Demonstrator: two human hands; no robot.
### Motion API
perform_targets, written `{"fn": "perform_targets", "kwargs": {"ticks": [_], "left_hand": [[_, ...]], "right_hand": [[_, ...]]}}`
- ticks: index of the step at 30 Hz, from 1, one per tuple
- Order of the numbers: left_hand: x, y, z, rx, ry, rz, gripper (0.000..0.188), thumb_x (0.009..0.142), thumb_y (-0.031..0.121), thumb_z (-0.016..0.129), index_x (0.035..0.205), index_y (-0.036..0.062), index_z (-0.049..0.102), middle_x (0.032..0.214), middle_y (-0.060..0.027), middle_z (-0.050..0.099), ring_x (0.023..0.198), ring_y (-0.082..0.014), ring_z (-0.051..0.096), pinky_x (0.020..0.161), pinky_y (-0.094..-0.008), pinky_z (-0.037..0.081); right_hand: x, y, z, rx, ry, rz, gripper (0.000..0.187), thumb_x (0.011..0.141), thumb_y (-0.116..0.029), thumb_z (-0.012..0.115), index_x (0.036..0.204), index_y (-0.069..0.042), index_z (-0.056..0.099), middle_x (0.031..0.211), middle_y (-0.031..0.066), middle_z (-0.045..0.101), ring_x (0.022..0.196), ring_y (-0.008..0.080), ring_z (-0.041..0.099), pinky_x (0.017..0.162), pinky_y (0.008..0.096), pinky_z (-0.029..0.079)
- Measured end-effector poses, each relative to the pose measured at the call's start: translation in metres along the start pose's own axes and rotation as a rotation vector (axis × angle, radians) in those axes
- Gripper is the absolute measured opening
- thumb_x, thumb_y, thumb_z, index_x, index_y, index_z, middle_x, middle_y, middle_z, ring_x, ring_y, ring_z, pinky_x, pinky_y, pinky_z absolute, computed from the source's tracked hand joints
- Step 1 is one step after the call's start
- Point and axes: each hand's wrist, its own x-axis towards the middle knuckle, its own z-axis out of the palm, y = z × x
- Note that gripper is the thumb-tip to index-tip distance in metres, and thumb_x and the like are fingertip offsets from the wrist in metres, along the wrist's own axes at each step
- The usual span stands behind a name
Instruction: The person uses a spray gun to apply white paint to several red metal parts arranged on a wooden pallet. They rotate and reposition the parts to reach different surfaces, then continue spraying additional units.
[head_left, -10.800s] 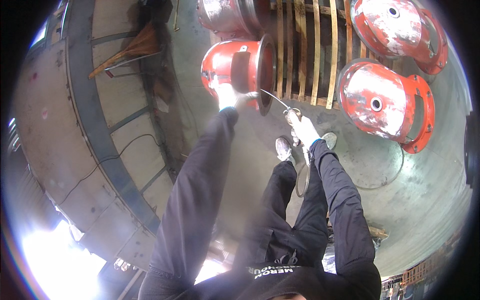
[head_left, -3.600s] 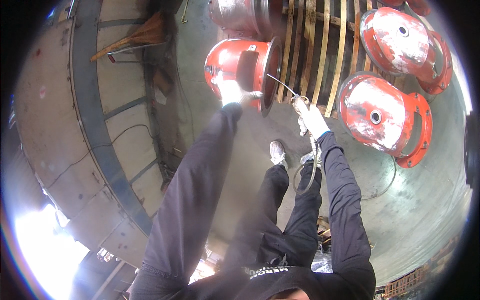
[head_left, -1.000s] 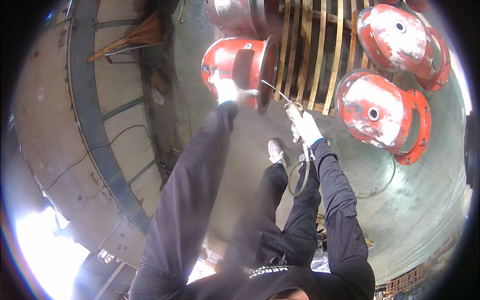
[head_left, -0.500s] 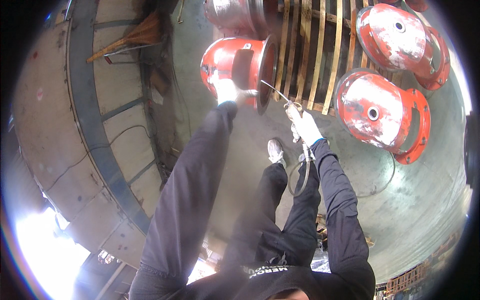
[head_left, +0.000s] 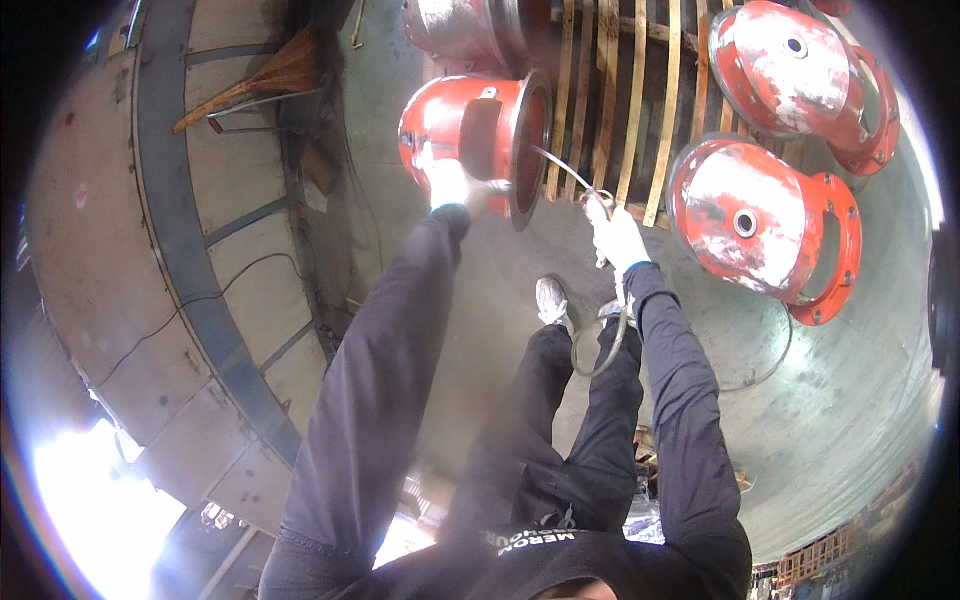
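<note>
My left hand [head_left: 453, 186], in a white glove, rests on the near side of a red cylindrical metal housing [head_left: 420, 125]. Its fingers stretch across the lower border of the dark window cut in the housing wall. In my gloved right hand [head_left: 618, 240] is an air blow gun [head_left: 597, 205], gripped by its body. The gun's long thin nozzle [head_left: 568, 168] points up and left at the open flanged end of the housing; its tip lies at or just inside the rim. A pale hose [head_left: 598, 372] loops down from the gun in front of my legs.
Wooden pallet slats [head_left: 640, 110] lie beyond my right hand. To the right stand two more red housings with bare patches, one near [head_left: 745, 190] and one farther [head_left: 790, 60]. Another housing [head_left: 465, 30] sits at the far edge. A broom [head_left: 265, 78] lies at left by a panelled metal surface [head_left: 100, 230].
The blow gun and my right hand have shifted slightly right and nearer to me, and the nozzle now points into the housing's open end. My left hand stays on the housing.
</note>
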Motion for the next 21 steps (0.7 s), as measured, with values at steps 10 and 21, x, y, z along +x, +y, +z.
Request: {"fn": "perform_targets", "kwargs": {"ticks": [10, 21], "left_hand": [[-0.008, 0.016, -0.012, -0.076, 0.073, 0.151, 0.089, 0.062, 0.044, 0.102, 0.126, -0.0052, 0.067, 0.114, -0.0208, 0.075, 0.105, -0.0359, 0.071, 0.096, -0.0443, 0.056], [0.001, -0.004, 0.001, 0.060, 0.198, 0.180, 0.105, 0.056, 0.051, 0.103, 0.134, -0.0055, 0.061, 0.127, -0.0232, 0.071, 0.118, -0.0354, 0.067, 0.102, -0.0445, 0.055]], "right_hand": [[0.018, -0.033, -0.038, -0.831, 0.288, -0.396, 0.064, 0.104, -0.053, 0.057, 0.136, 0.002, 0.060, 0.117, 0.0323, 0.072, 0.101, 0.0459, 0.074, 0.092, 0.0534, 0.057], [0.013, -0.090, -0.097, -0.774, -0.121, -0.323, 0.060, 0.103, -0.053, 0.056, 0.125, 0.002, 0.065, 0.120, 0.0274, 0.072, 0.113, 0.0444, 0.070, 0.099, 0.0484, 0.054]]}}
